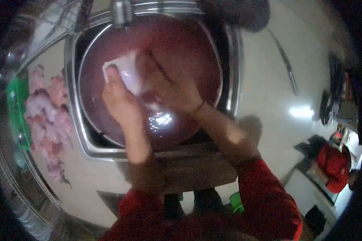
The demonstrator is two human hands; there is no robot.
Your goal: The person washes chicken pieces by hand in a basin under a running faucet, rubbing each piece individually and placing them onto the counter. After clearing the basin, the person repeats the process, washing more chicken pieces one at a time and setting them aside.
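A white, glossy, flat piece (126, 68) with a squared-off edge is held over a round basin (90, 108) of murky reddish water; its exact kind is unclear. My left hand (118, 94) grips it from the near side, thumb lying across its face. Against the right side of the piece is my right hand (165, 82), its fingers smeared by motion. The basin sits inside a metal-rimmed sink (78, 132), below a metal faucet (122, 14). Bright light reflects off the water just below my hands.
Pale pink raw meat pieces (48, 112) lie on the counter left of the sink, beside a green basket (18, 108). A knife (287, 66) rests on the counter at right. Farther right, another person in red (334, 166) stands near a counter.
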